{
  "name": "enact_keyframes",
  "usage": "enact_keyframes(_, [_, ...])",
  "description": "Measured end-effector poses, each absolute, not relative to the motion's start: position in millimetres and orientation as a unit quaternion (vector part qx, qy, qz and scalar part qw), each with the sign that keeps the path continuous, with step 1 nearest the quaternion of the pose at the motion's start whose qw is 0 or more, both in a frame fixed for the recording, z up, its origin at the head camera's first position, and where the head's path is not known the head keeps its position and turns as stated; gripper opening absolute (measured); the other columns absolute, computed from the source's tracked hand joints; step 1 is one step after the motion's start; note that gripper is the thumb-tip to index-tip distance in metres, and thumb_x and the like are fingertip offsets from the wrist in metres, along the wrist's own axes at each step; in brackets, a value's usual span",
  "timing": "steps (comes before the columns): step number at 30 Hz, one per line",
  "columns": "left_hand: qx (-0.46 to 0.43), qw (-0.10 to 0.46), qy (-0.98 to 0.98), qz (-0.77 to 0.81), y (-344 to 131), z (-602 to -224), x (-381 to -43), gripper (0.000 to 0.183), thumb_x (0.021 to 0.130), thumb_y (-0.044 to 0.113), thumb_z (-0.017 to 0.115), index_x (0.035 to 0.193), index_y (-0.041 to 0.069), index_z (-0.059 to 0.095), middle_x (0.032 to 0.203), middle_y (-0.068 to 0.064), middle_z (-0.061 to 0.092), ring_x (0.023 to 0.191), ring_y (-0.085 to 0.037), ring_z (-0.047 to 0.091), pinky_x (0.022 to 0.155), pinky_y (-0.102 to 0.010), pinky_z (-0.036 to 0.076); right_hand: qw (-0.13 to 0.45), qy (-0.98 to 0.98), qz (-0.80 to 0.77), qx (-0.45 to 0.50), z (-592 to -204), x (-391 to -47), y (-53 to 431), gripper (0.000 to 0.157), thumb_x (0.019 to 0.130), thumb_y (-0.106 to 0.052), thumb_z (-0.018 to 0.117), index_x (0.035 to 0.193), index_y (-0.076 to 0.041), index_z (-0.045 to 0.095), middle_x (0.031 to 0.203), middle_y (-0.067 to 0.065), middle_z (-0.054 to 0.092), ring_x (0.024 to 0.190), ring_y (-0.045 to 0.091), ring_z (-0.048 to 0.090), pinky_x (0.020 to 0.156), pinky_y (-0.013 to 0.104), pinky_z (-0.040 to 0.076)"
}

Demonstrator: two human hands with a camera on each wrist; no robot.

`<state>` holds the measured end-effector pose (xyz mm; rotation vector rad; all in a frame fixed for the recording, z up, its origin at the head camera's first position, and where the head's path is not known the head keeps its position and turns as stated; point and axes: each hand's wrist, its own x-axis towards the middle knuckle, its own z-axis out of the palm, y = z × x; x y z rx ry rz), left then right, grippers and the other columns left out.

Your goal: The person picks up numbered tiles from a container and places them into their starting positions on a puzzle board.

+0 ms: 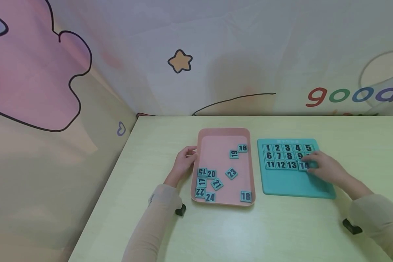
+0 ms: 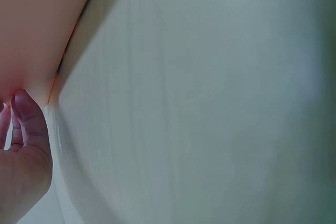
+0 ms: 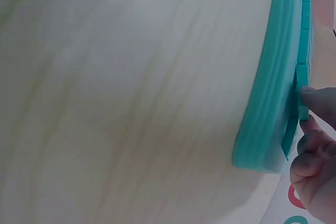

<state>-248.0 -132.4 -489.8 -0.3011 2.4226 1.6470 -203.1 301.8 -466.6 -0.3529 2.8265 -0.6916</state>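
Note:
At the left side of a pink tray (image 1: pixel 213 154), my left hand (image 1: pixel 184 162) grips the rim; its thumb lies against the tray wall (image 2: pixel 31 40) in the left wrist view. Over the teal board (image 1: pixel 291 183), my right hand (image 1: pixel 327 168) pinches the number tile 14 (image 1: pixel 303 166) between thumb and finger. That tile (image 3: pixel 303 90) looks slightly raised above its neighbours in the right wrist view. Tiles 1 to 9 and 11 to 13 sit in rows on the board, and the fingers partly cover the end of the second row.
Inside the tray lie several loose tiles, among them 16, 19, 23 (image 1: pixel 231 173) and 18 (image 1: pixel 245 196), some turned. A group around 20 (image 1: pixel 211 174) is at its lower left. Both stand on a pale table (image 1: pixel 222 233) before a printed wall cloth (image 1: pixel 235 54).

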Motion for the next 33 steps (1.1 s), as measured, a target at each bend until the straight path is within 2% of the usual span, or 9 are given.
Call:
enact_keyframes(21, [-0.11,0.099,0.817,0.557,-132,-490,-247,0.033,0.087,0.021,0.053,0.12,0.022,0.051,0.106,-0.004,0.051,0.087,-0.017,0.053,0.081,-0.026,0.046,0.082,0.968,-0.205,-0.123,-471,-203,299,0.037,0.077,-0.013,0.063,0.109,0.004,0.058,0.103,0.026,0.05,0.092,0.037,0.047,0.077,0.053,0.041])
enact_keyframes(33, [-0.1,0.091,0.821,0.555,-132,-489,-246,0.033,0.088,0.021,0.052,0.12,0.02,0.051,0.105,-0.005,0.052,0.085,-0.017,0.053,0.078,-0.025,0.046,0.052,0.966,-0.21,-0.143,-453,-204,280,0.036,0.078,-0.016,0.063,0.109,0.001,0.059,0.107,0.025,0.049,0.095,0.038,0.046,0.078,0.053,0.042])
